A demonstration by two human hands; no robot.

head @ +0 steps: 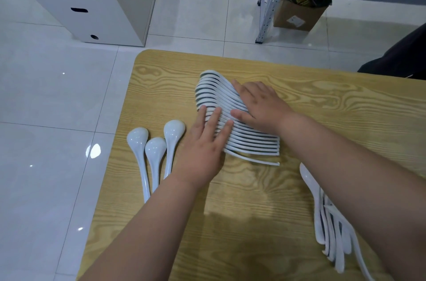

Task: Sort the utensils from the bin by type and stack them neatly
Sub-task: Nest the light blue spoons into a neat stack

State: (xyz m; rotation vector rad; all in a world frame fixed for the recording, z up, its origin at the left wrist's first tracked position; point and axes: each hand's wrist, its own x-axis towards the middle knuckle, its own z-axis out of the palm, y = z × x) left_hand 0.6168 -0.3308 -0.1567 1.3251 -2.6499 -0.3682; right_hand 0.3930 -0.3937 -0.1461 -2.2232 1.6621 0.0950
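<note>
The nested row of spoons (208, 93) lay on its side on the table (253, 211), about midway along its width and nearer the far edge than the near one. The left hand (202, 142) rested on the row's near-left flank with its fingers (216, 119) straight and together, gripping nothing. The right hand (260, 105) lay spread over the far-right flank, palm down, fingers released and pressing, not clenched round any spoon.

The step in hand looked like squaring the row up between both palms. To do that well, the two hands would best push toward each other evenly, so the bowls slide into one another instead of fanning wider at the far end. One loose handle (260, 161) stood out from the row's near side with a gap above it; it would want nudging in with flat fingers before any final squeeze, or it could skew its neighbours. Light downward pressure should keep the smooth white spoons from riding up and toppling.

Three round-bowled spoons (155, 149) lay face down side by side at the left edge, just beside the left hand. A looser pile of spoons (332, 230) lay toward the near right corner, partly hidden by the right forearm, and seemed not yet tidied.
</note>
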